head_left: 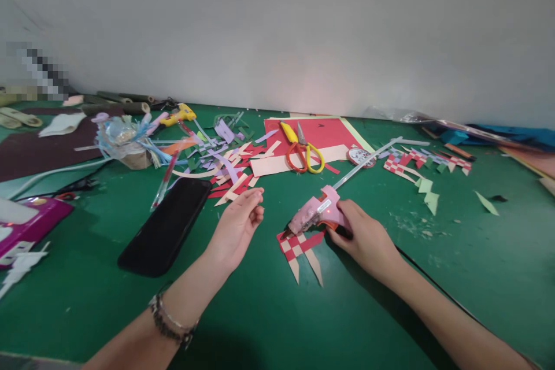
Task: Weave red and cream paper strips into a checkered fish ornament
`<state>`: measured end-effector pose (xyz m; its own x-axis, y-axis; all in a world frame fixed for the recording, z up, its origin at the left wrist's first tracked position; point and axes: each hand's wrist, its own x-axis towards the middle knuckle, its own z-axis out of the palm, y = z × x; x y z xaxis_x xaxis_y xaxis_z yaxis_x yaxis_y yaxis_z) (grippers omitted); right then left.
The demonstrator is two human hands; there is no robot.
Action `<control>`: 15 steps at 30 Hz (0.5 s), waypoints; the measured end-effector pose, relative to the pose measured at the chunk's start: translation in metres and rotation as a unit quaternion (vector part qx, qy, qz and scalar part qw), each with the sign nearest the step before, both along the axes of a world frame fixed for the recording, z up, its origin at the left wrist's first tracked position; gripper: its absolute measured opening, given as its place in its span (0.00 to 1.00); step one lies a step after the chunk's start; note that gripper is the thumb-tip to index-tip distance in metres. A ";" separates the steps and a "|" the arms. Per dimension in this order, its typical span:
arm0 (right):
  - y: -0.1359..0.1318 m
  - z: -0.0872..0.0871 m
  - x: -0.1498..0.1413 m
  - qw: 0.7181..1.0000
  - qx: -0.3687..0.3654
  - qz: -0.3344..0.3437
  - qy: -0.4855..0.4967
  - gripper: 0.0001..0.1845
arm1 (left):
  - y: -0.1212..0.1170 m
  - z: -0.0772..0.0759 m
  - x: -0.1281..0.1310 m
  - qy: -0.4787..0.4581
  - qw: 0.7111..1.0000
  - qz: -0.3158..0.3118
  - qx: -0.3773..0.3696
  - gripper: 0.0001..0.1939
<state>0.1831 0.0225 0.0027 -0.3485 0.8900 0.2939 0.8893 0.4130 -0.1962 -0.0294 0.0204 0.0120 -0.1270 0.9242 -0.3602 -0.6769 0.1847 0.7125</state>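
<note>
My right hand (366, 237) is wrapped round the handle of a pink hot glue gun (318, 211), with a clear glue stick (362, 165) poking out of its back. The gun's nozzle points down to the left and meets the upper left part of a small red and cream woven paper piece (295, 247), which lies flat with pointed strip ends. To the left of it, my left hand (238, 225) hovers with its fingers curled in and the thumb against them; nothing shows in it. A black phone (167, 225) lies beside my left wrist.
Cut paper strips (229, 165) are heaped behind my left hand. Yellow-and-red-handled scissors (303, 150) rest on red paper (329, 130). At right are more woven pieces (405, 165). A purple power strip (32, 222) stands left; the gun's black cord (433, 283) runs along my right forearm.
</note>
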 end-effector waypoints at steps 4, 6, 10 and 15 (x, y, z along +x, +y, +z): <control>0.000 0.000 0.000 1.000 0.001 0.002 0.004 0.05 | 0.001 0.001 0.001 0.000 1.000 0.009 0.002 0.08; -0.001 0.000 0.000 1.000 -0.002 0.000 0.007 0.04 | 0.001 0.002 0.001 0.000 1.000 0.011 -0.002 0.08; -0.001 0.001 -0.001 1.000 -0.001 -0.005 0.007 0.04 | 0.000 0.003 0.001 0.003 1.000 0.011 0.001 0.08; -0.002 0.001 -0.002 1.000 -0.004 -0.009 0.010 0.04 | 0.000 0.005 0.001 0.017 1.000 0.023 -0.001 0.07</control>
